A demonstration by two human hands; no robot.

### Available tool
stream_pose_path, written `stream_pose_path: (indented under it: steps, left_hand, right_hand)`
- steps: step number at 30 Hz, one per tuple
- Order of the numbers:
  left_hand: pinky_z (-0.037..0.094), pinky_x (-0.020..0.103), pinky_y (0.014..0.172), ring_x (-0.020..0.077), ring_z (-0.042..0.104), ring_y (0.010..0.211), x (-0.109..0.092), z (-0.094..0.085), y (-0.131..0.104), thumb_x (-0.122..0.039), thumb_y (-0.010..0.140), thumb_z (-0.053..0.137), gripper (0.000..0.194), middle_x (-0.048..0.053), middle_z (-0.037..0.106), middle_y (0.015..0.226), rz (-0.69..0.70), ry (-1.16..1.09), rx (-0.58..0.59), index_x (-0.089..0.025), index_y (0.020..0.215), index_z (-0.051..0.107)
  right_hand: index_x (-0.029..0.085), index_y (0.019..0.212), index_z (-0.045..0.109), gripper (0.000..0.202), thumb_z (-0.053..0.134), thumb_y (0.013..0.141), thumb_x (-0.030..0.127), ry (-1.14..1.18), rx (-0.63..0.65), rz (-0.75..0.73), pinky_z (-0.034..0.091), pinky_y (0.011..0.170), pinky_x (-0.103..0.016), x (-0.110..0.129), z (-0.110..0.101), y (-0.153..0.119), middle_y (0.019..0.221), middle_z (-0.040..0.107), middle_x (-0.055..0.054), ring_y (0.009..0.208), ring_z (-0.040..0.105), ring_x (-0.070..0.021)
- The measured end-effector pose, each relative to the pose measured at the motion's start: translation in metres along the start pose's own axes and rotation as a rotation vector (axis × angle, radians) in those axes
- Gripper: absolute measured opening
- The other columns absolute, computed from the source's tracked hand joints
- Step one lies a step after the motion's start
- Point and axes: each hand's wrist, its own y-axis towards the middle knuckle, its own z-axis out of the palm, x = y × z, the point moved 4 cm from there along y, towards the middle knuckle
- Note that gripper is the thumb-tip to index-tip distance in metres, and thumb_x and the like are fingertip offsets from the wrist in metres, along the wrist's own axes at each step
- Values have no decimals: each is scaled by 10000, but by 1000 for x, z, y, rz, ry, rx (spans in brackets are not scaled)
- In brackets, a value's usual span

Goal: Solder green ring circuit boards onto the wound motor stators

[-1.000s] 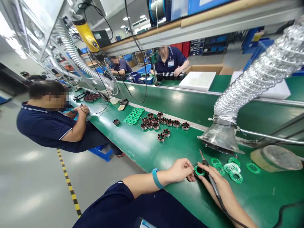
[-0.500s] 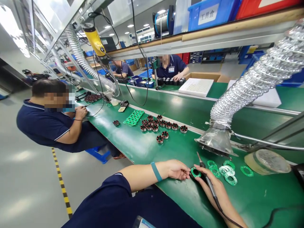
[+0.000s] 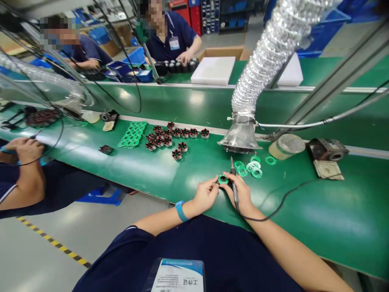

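A green ring-shaped circuit board [image 3: 223,178] with a dark centre is held between both hands above the bench. My left hand [image 3: 206,195] is closed, its thumb and fingertips pinching the ring's left edge. From the other side, my right hand [image 3: 243,194] grips the ring with thumb and forefinger. That same hand also carries a soldering iron [image 3: 235,191], tip pointing away from me and clear of the ring. What lies beneath the ring is mostly hidden. Just beyond my right hand lie several loose green and white ring boards [image 3: 256,172].
A fume extraction hood [image 3: 241,134] hangs behind the loose rings. Several copper-wound motor stators [image 3: 167,140] and a green board panel [image 3: 133,134] stand to the left. At right are a round tub [image 3: 286,146] and a soldering stand [image 3: 326,150]. The iron's cord [image 3: 282,205] crosses the bench.
The view has swung right, bringing the soldering stand into sight. My left fingers, loosely curled beside the ring before, now pinch its edge. My right hand keeps the ring and soldering iron.
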Motion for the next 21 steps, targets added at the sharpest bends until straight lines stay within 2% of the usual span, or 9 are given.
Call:
stream_pose_path:
  steps: [2,5,8,11,12,15,17,19,21]
  left_hand:
    - [394,236,523,89,438,490,3,-2,-4,-420,960,586,550,-29,582,635,-138,-107,99,-95,1404,597]
    - [422,236,520,88,474,497,4,-13,1,-504,923,645,651,-19,603,682,-225,-91,219,-92,1421,570]
    - [527,288,672,132,592,688,0,-24,20,-553,768,819,852,55,680,945,-37,150,164,-139,1450,521]
    - [557,377,857,201,643,903,-2,-14,36,-506,591,952,1220,121,660,1225,163,374,111,-193,1583,314]
    - [553,387,891,211,649,935,-3,-8,40,-475,620,943,1218,116,668,1220,196,413,121,-199,1598,273]
    - [554,362,887,199,670,911,-7,-3,54,-397,787,820,947,66,712,1080,239,484,144,-206,1569,321]
    - [561,347,851,191,677,871,-15,-20,71,-406,819,774,813,63,719,1059,252,536,75,-201,1514,404]
    - [563,342,815,188,678,830,-26,-55,102,-439,820,760,758,69,719,1059,243,609,-86,-183,1467,458]
    - [558,351,840,202,687,856,-37,-94,149,-459,820,752,768,80,713,1068,209,702,-280,-144,1458,463]
  right_hand:
    - [285,1281,639,354,715,938,323,-20,-25,-6,609,923,-428,4,1,-2,1224,725,-101,1066,721,-258]
    - [279,1319,622,427,746,914,337,-40,-13,-15,607,926,-419,9,-3,-3,1239,726,-107,1056,717,-257]
    - [269,1345,598,458,743,916,339,-91,-19,3,592,970,-415,8,-25,-3,1311,705,-116,1111,710,-256]
    - [253,1282,626,325,667,961,273,-254,-111,11,576,977,-429,-1,-63,-1,1236,733,-110,1098,707,-255]
    - [244,1268,632,304,653,965,259,-326,-136,13,572,972,-442,-7,-75,0,1217,738,-115,1085,704,-262]
    - [222,1259,637,316,658,947,270,-495,-171,32,553,980,-512,-30,-100,4,1264,720,-147,1106,675,-308]
    - [216,1276,631,353,671,933,288,-533,-168,50,536,992,-548,-46,-104,5,1316,696,-160,1148,646,-333]
    - [211,1297,621,381,672,928,290,-534,-140,57,530,987,-550,-58,-101,4,1344,680,-163,1175,624,-341]
    - [206,1299,620,366,650,941,273,-538,-102,56,529,968,-529,-65,-95,3,1342,680,-161,1175,618,-336]
